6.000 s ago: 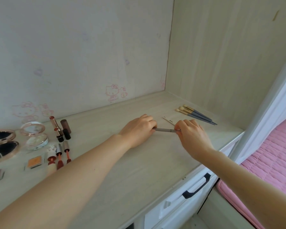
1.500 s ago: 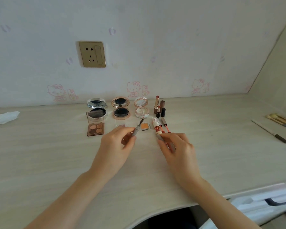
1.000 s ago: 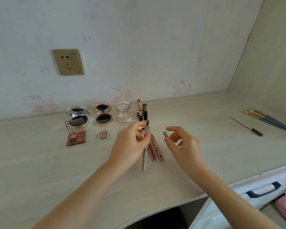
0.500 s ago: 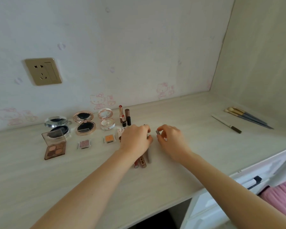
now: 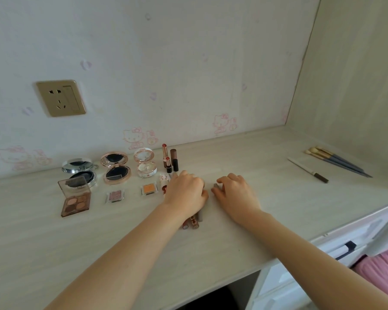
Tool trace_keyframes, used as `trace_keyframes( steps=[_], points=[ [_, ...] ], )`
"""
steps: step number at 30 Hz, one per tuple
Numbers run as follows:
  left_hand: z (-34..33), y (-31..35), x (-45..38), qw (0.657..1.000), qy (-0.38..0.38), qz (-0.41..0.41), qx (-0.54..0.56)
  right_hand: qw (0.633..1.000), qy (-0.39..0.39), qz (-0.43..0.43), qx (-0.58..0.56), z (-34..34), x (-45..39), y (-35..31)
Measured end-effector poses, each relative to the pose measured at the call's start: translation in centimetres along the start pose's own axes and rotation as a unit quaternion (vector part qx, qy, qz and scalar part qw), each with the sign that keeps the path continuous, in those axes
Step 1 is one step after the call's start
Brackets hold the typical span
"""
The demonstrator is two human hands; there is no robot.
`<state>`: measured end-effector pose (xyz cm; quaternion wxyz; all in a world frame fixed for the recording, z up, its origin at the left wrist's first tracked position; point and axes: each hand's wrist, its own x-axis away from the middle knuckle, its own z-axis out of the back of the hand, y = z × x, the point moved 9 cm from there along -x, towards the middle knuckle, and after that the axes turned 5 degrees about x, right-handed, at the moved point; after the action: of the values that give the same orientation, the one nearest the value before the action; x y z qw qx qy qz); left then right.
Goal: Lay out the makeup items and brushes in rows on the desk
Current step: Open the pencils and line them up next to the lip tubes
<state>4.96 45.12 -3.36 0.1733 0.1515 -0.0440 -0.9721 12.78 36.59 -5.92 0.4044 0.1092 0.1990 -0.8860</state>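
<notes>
Grey cap [image 5: 215,185] in right hand [image 5: 234,194], unlabelled

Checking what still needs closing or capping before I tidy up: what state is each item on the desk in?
Silver compact: open.
Rose-gold compact: open.
Floral compact: open.
Eyeshadow palette: lid up.
Two lipsticks: uncapped, upright.
Grey pencil: lying under left hand.
Small cap: off, pinched by right hand.
</notes>
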Motion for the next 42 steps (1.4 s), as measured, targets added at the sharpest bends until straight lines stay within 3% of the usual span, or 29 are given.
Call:
trace_keyframes(
  steps=[9,21,32,42],
  points=[
    [0.4,-0.8,5.3,0.998,-0.037,-0.017,0.039,0.994,-0.007,0.101,-0.032,0.8,2.0,-1.1],
    [0.0,-0.6,5.1,0.998,-0.058,-0.006,0.025,0.989,-0.024,0.128,-0.066,0.2,1.8,-3.2],
    [1.0,-0.8,4.8,1.000,0.006,0.008,0.012,0.982,-0.060,0.148,-0.101,-0.7,0.7,-5.5],
    [0.8,-1.2,4.9,0.999,0.003,0.018,0.038,0.979,-0.054,0.140,-0.135,-0.6,0.9,-4.6]
  ],
)
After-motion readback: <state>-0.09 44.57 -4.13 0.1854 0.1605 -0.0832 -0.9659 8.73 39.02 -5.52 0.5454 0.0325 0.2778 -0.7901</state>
